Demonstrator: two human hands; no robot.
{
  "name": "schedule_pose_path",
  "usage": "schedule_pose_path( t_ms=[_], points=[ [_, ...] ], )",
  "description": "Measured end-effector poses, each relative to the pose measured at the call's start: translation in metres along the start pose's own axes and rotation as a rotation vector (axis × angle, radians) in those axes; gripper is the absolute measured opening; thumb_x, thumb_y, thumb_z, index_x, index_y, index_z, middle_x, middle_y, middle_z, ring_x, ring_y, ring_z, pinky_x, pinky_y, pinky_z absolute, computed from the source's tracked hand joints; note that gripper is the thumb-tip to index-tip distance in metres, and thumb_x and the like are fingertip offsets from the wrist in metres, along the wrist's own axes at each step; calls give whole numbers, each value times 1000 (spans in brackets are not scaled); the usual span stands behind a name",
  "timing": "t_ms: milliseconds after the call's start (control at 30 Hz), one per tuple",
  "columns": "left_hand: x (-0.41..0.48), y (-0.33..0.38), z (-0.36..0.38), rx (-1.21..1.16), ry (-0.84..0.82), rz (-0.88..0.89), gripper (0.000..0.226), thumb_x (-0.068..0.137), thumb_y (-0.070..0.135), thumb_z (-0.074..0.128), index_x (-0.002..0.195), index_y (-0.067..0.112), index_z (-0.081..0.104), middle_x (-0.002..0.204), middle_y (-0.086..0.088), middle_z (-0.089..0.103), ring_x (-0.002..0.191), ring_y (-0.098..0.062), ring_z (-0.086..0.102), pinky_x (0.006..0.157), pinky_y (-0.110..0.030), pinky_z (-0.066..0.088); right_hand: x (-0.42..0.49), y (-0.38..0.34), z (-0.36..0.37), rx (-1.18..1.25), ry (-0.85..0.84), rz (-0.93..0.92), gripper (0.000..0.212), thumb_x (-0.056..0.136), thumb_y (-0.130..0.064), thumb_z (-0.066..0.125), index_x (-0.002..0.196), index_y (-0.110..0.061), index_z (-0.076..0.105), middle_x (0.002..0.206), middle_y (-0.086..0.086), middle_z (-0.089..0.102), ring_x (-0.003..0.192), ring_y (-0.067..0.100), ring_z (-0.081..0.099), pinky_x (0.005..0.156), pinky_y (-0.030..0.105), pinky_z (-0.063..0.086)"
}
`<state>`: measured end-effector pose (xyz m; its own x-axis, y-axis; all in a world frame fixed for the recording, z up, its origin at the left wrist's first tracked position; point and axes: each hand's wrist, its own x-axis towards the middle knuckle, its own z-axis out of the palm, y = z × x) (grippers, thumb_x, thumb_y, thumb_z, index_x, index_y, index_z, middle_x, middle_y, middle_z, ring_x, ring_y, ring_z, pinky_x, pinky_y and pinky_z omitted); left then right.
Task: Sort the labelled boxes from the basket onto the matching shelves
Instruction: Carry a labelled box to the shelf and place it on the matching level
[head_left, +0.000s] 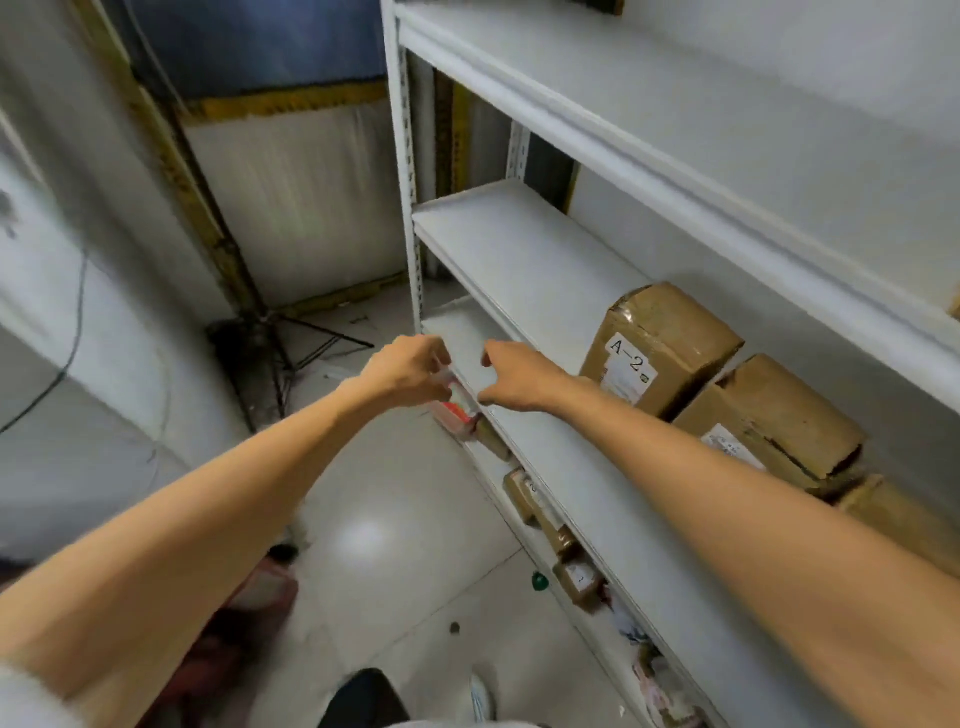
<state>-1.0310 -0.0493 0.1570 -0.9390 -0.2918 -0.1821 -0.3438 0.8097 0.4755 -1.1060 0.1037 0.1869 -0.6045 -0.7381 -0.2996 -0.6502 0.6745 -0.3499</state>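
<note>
— Forearms (208, 519) reach out. What does the left grip (410, 369) hold?
— Fingers curled on a small red-and-white box (457, 408) at the shelf (519, 260) front edge.
— Right grip (519, 376)?
— Loosely curled, holding nothing, just beside it.

White shelves (524, 249), brown boxes (660, 348), white A-2 label (629, 360), red-white packet (457, 408)

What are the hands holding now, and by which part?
The left hand grips a small red-and-white box by its upper end, fingers curled round it; the right hand holds nothing.
</note>
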Motion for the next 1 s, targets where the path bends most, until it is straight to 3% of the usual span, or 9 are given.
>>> schedule_pose_path(
  t_ms=[200, 467, 600, 700, 867, 1000],
  points=[
    [-110, -82, -36, 48, 129, -284, 47, 74, 31, 76, 115, 19, 57, 109, 0, 62, 98, -21, 60, 84, -38, 52, 16, -104, 26, -132, -90, -294, 47, 84, -28, 66, 123, -10, 48, 119, 8, 54, 105, 28, 56, 88, 44, 51],
    [-342, -165, -43, -48, 366, -657, 45, 73, 29, 75, 113, 16, 60, 105, -2, 65, 99, -21, 62, 87, -39, 51, -36, -283, 106, -292, -232, -869, 47, 83, -25, 67, 123, -6, 51, 117, 13, 57, 109, 31, 54, 86, 39, 47],
    [-474, -170, -21, -69, 414, -835, 43, 77, 25, 74, 116, 13, 59, 109, -3, 63, 97, -20, 59, 84, -37, 50, -105, -359, 162, -321, -303, -1148, 44, 85, -18, 65, 123, -2, 52, 118, 15, 57, 109, 31, 53, 81, 33, 41],
    [-562, -163, 6, -123, 447, -992, 45, 79, 27, 75, 118, 15, 56, 108, -2, 61, 93, -18, 58, 82, -36, 51, -167, -401, 202, -386, -389, -1312, 45, 84, -20, 65, 124, -4, 51, 120, 13, 54, 110, 29, 51, 88, 38, 44],
    [-678, -138, 57, -220, 499, -1234, 52, 77, 32, 77, 121, 16, 54, 110, -4, 61, 95, -24, 60, 82, -40, 53, -261, -451, 260, -470, -515, -1498, 48, 85, -23, 65, 126, -4, 48, 126, 13, 52, 114, 32, 52, 94, 44, 47],
    [-742, -125, 84, -241, 562, -1338, 49, 78, 26, 78, 120, 12, 56, 111, -4, 64, 98, -24, 60, 84, -37, 51, -319, -477, 295, -512, -560, -1607, 54, 89, -30, 64, 134, -7, 44, 131, 10, 48, 119, 27, 49, 95, 38, 46]
  ],
)
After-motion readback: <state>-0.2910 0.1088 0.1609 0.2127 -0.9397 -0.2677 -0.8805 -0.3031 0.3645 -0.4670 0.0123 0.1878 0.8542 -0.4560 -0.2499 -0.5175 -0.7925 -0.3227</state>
